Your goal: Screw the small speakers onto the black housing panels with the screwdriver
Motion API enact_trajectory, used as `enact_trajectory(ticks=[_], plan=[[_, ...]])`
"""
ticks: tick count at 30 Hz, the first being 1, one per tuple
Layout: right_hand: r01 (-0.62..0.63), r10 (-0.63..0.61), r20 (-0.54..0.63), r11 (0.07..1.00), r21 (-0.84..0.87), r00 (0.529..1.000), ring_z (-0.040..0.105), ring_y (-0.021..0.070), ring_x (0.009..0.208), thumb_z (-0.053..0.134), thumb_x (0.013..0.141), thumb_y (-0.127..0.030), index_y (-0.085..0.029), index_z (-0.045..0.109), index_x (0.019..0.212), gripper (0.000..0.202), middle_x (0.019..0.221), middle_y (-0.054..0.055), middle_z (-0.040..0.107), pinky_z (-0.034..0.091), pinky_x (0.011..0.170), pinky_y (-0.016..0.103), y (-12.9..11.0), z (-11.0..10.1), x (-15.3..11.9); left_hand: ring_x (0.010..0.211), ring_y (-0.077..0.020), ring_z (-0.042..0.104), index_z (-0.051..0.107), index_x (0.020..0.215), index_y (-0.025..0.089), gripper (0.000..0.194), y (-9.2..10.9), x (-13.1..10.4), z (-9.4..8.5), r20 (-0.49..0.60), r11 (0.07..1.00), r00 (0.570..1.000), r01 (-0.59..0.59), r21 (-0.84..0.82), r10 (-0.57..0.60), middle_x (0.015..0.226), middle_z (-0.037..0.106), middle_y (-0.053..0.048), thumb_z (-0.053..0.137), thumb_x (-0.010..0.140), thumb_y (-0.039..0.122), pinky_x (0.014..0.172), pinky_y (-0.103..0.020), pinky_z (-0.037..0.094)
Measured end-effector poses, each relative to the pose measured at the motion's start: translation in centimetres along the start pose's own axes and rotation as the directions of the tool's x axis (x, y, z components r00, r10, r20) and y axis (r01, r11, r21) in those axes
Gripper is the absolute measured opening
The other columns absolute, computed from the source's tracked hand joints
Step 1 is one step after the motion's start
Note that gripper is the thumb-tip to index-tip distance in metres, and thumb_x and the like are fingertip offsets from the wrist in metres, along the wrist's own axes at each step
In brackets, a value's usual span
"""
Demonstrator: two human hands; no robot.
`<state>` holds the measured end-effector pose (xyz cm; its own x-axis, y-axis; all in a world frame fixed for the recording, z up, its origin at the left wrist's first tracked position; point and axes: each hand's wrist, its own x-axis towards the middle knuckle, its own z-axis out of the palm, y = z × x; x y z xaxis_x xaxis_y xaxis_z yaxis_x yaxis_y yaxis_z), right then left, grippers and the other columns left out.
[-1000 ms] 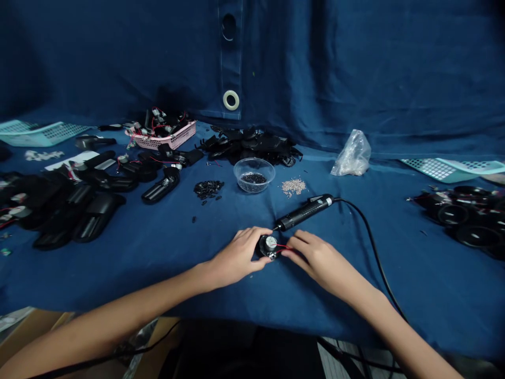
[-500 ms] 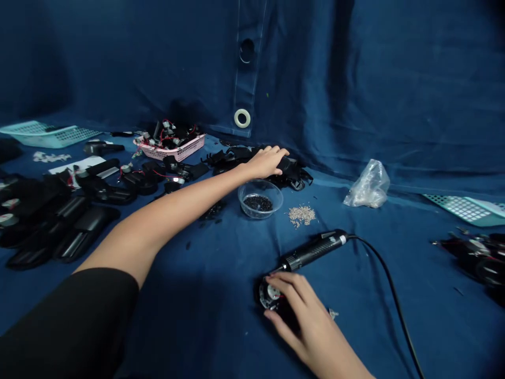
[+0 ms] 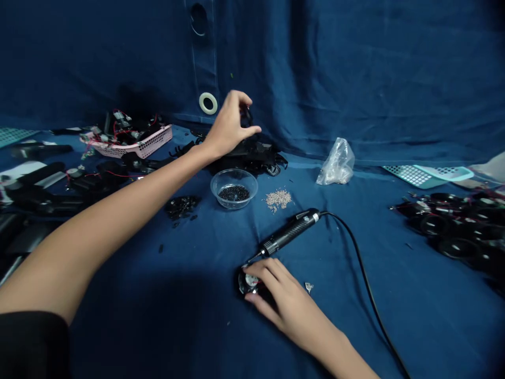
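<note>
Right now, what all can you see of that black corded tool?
The black tool lies diagonally on the blue cloth, its thin, metallic-looking bit pointing toward the right hand; whether they touch is unclear. The cylindrical body has a ridged collar near the bit and a lever-like strip near the other end, where a black cord leaves.

The counter (image 3: 177, 310) is covered in blue cloth. Near its front edge, a round motor part (image 3: 251, 279) is set down, with a corded screwdriver (image 3: 290, 231) laid just behind it and a small silvery piece (image 3: 309, 287) left to its right. Farther back, a clear bowl (image 3: 234, 206) is flanked by a pile of black bits (image 3: 181, 207) and scattered silvery grains (image 3: 278, 199). A clear plastic bag (image 3: 337, 163) is stood to the right. Black ring-shaped parts (image 3: 450, 210) are heaped at far right; a pink basket (image 3: 153, 142) is placed at back left.
</note>
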<state>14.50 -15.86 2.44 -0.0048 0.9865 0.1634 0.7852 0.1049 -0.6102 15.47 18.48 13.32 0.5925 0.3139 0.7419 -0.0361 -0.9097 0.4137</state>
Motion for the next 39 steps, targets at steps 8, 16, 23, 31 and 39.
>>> enact_trajectory(ticks=[8,16,23,31,39], plan=[[0.019,-0.015,-0.074,0.999,0.045,0.997,0.056,0.0175,0.112,0.048,0.096,-0.03,-0.024,0.053,0.121,0.026,0.115,0.007,0.059,0.048,0.099,0.037,0.1,0.5,0.2,0.114,-0.0235,0.06,0.033,0.089,0.02,0.046,10.1,-20.8,-8.4,-0.035,0.802,0.912,0.34,-0.491,-0.408,0.112,0.053,-0.005,0.075,0.075,0.035,0.104,-0.046,0.046],[-0.056,0.074,-0.126,0.988,0.141,0.989,0.061,0.0165,0.099,0.055,0.092,-0.037,-0.022,0.057,0.115,0.028,0.11,0.005,0.062,0.051,0.091,0.034,0.8,1.0,0.5,0.127,-0.025,0.046,0.045,0.117,0.024,0.042,11.2,-30.4,-10.8,0.495,0.837,0.727,0.547,0.001,-0.476,0.129,0.043,-0.01,0.065,0.082,0.036,0.109,-0.05,0.04],[-0.045,0.065,-0.136,0.988,0.145,0.989,0.06,0.0171,0.1,0.057,0.091,-0.038,-0.019,0.058,0.11,0.026,0.108,0.006,0.063,0.05,0.09,0.033,1.0,1.1,0.7,0.125,-0.0231,0.047,0.052,0.127,0.026,0.038,12.5,-28.4,-9.1,0.603,0.956,0.743,0.246,0.16,-0.292,0.14,0.043,-0.008,0.056,0.09,0.034,0.108,-0.044,0.04],[-0.023,0.042,-0.134,0.99,0.142,0.99,0.061,0.0156,0.095,0.06,0.089,-0.037,-0.02,0.058,0.106,0.024,0.103,0.004,0.063,0.05,0.087,0.031,1.3,1.1,0.9,0.12,-0.0191,0.052,0.059,0.12,0.021,0.032,13.3,-27.1,-7.1,0.557,0.998,0.831,-0.035,0.05,0.001,0.127,0.059,-0.007,0.056,0.092,0.036,0.101,-0.035,0.04],[-0.002,0.015,-0.124,0.995,0.103,0.992,0.06,0.0134,0.097,0.06,0.09,-0.034,-0.022,0.056,0.108,0.023,0.105,0.002,0.062,0.048,0.088,0.027,1.3,1.0,0.9,0.124,-0.0173,0.05,0.062,0.116,0.02,0.029,12.4,-26.7,-5.7,0.568,0.988,0.817,-0.151,0.037,0.104,0.123,0.064,0.0,0.057,0.092,0.036,0.102,-0.032,0.04]])
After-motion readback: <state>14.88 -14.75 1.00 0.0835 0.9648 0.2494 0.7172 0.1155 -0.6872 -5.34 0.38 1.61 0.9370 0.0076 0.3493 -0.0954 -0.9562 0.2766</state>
